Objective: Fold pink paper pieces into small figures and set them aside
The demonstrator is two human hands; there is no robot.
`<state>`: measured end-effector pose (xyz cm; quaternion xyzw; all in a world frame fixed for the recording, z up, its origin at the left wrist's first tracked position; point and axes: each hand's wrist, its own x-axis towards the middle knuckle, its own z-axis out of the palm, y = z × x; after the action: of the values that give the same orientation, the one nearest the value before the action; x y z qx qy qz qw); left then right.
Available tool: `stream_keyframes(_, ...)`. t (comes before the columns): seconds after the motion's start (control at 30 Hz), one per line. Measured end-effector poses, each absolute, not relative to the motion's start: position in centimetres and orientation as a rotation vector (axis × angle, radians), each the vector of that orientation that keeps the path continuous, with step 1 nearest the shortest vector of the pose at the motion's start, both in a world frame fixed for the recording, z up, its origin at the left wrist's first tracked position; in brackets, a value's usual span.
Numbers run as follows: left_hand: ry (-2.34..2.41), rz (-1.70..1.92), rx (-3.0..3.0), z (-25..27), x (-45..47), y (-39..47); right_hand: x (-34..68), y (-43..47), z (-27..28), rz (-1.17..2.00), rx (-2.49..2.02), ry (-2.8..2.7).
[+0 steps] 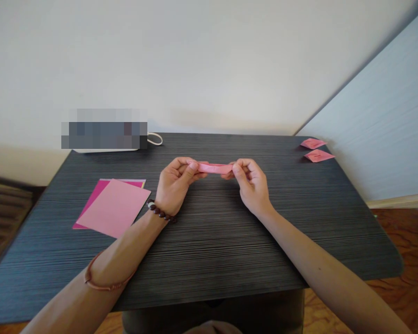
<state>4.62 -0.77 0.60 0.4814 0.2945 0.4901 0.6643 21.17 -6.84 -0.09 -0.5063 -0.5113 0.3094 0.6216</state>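
Observation:
A narrow folded pink paper [215, 168] stretches between my two hands above the middle of the dark table. My left hand [176, 183] pinches its left end between thumb and fingers. The right end is gripped the same way by my right hand [253, 185]. Fingers cover both ends of the paper. To the left of my left wrist lies a stack of square paper sheets [114, 208], light pink on top and darker magenta beneath.
Two folded pink paper pieces [318, 156] lie at the table's back right edge. A pixelated box-like object [104, 134] with a pale cord loop [156, 138] stands at the back left. Behind the dark wood-grain table [209, 250] rises a pale wall [209, 65].

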Motion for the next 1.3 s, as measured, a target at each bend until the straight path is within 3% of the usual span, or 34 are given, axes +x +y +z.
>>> stream_keyframes(0.33,0.706,0.826,1.377,1.4,4.1,-1.2,21.3,-7.5,0.3,0.599,-1.315,-1.352)
stream_keyframes(0.57,0.940,0.906,1.425,0.9,4.0,-0.8,21.1,-7.3,0.1,0.691,-1.266,-1.335)
stream_keyframes(1.07,0.953,0.836,1.512,1.3,4.2,-1.3,21.2,-6.8,-0.6,0.929,-1.307,-1.345)
stream_keyframes(1.3,0.906,0.667,1.561,1.3,3.8,-0.8,21.5,-7.2,-0.8,0.826,-1.334,-1.440)
